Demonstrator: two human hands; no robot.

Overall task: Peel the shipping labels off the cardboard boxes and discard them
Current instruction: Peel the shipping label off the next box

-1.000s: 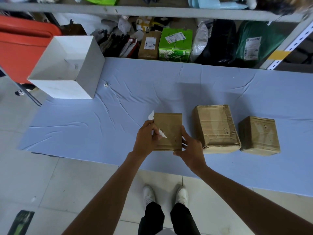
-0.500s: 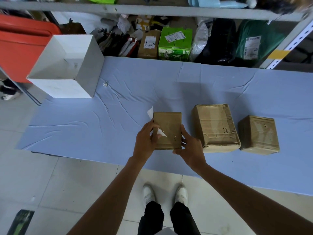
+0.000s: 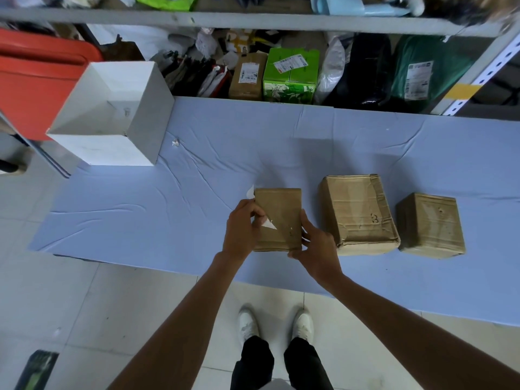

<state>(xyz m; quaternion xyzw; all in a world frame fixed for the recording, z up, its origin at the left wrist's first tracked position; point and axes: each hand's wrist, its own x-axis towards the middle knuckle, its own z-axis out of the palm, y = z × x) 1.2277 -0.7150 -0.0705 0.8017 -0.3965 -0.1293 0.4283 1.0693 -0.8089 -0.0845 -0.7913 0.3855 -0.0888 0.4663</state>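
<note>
Head view: the left hand (image 3: 243, 230) pinches the white shipping label (image 3: 269, 224), partly lifted off the left side of the small cardboard box (image 3: 281, 206) on the table (image 3: 197, 198); one white corner shows above the hand, another just right of its fingers; the right hand (image 3: 316, 249) grips the same box at its near right side; a middle box (image 3: 357, 212) and an end box (image 3: 429, 223) stand to the right; an open white box (image 3: 152, 128) sits far left.
</note>
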